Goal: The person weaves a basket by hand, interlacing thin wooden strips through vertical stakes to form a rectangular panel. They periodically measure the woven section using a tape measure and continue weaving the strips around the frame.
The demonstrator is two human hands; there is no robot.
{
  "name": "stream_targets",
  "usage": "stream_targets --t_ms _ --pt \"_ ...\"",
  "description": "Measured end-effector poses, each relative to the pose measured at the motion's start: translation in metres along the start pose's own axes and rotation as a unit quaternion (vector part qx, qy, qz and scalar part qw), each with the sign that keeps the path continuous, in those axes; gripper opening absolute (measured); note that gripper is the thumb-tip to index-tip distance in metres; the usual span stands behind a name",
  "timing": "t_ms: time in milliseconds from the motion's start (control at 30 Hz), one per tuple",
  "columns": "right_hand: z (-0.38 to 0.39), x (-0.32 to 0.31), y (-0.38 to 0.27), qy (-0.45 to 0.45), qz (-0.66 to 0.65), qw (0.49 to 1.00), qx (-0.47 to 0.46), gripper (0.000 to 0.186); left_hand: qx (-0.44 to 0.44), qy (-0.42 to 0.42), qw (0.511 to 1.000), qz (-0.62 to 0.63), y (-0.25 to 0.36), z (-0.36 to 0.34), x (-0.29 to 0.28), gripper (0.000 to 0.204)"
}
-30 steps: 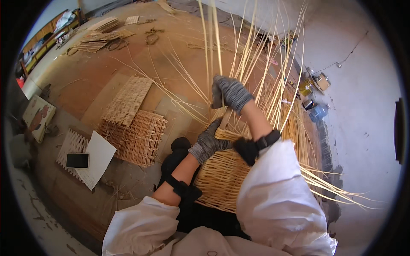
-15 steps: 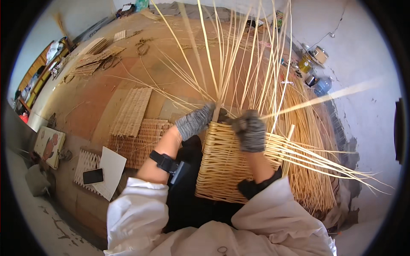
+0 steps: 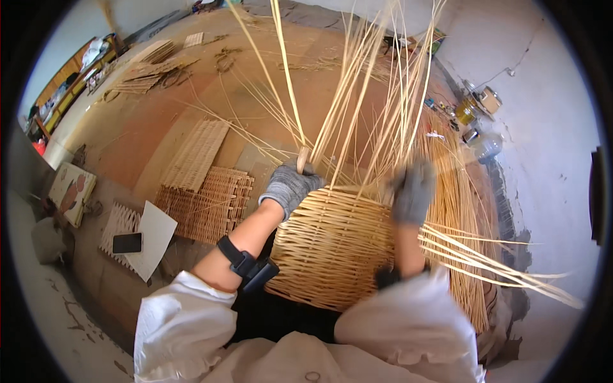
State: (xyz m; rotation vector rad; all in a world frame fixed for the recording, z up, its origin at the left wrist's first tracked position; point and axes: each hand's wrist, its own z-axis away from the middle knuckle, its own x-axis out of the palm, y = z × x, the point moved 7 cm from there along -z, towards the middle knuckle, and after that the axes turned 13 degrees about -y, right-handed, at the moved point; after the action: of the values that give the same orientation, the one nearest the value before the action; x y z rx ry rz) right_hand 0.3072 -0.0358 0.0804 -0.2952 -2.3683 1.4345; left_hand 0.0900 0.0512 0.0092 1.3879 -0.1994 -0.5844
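A woven wicker panel (image 3: 332,249) stands on edge in front of my lap, with long pale wicker rods (image 3: 345,102) fanning up from its top edge. My gloved left hand (image 3: 290,185) is closed round its top left corner, where a thick stake end (image 3: 302,158) pokes up beside the fingers. At the panel's upper right is my gloved right hand (image 3: 414,191), smeared by motion, so its fingers and anything in them cannot be made out. A bunch of loose rod ends (image 3: 491,258) sticks out rightward from the panel's side.
A large heap of rods (image 3: 456,210) lies to the right, by the wall. Finished-looking woven panels (image 3: 198,156) lie on the floor to the left. Nearer sit a phone (image 3: 127,242) and a white sheet (image 3: 156,233). A clear plastic jug (image 3: 486,145) stands at the far right.
The panel has shifted left and turned to face me more. My left hand has moved left and slightly down with its corner. The right hand has swung rightward, away from the left one.
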Motion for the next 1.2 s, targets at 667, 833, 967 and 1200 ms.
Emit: stream_targets --t_ms 667,833,967,1200 --pt "-0.065 -0.014 -0.042 -0.079 0.699 0.678 -0.211 0.041 0.081 -0.071 0.845 -0.524 0.084 0.036 0.144 0.073" --pt "0.083 -0.095 -0.049 -0.014 0.199 0.969 0.147 0.037 0.157 0.083 0.870 -0.459 0.043 0.043 0.114 0.049" --pt "0.071 -0.048 -0.099 -0.067 0.286 0.928 0.228 0.040 0.457 0.171 0.866 -0.107 0.034 0.084 0.065 0.051" --pt "-0.062 0.144 -0.018 -0.273 0.495 0.824 -0.042 0.038 0.255 -0.183 0.942 0.116 -0.011 -0.025 0.047 0.098"
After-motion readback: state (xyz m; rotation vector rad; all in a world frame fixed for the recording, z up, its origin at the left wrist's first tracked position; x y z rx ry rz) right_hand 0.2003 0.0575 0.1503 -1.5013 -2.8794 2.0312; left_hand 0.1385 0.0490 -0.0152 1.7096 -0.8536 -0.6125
